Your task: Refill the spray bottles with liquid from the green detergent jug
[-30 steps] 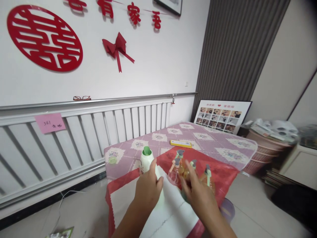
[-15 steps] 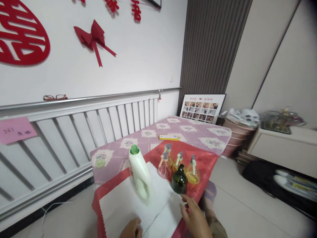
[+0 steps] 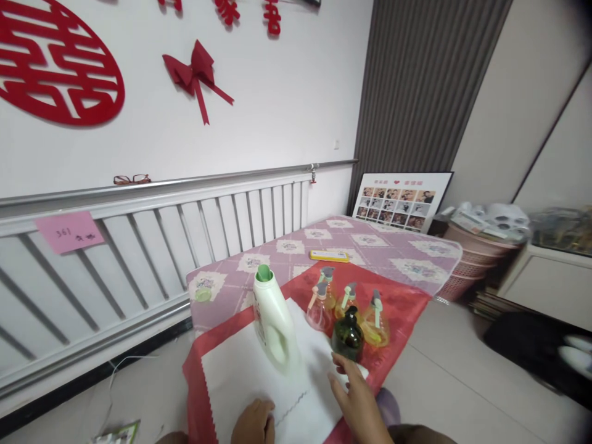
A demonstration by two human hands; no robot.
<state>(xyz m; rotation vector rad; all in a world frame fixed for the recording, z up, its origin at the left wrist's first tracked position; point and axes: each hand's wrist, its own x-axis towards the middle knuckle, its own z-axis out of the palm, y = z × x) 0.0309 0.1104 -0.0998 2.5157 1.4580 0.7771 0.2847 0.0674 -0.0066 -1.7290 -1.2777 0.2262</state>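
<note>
A white detergent jug (image 3: 274,320) with a green spout, its cap off, stands on a white sheet (image 3: 231,382) with a wavy line across it. My left hand (image 3: 254,422) rests at the sheet's near edge, fingers loosely bent with nothing visible in them. My right hand (image 3: 358,398) is beside the dark green pump bottle (image 3: 348,336), fingers apart and holding nothing; whether a fingertip touches the bottle I cannot tell. Behind that bottle stand several clear spray bottles (image 3: 375,327) with grey heads and yellowish or pinkish contents.
A red cloth (image 3: 407,302) lies under the sheet on the flower-patterned table (image 3: 305,246). A pale green cap (image 3: 203,295) sits at the left and a yellow-and-white box (image 3: 329,255) at the back. The radiator (image 3: 231,222) runs along the wall; pink baskets (image 3: 467,265) stand right.
The view has turned a little left, so everything appears farther right. My right hand has moved closer to the dark green bottle, and my left hand has come slightly farther over the sheet.
</note>
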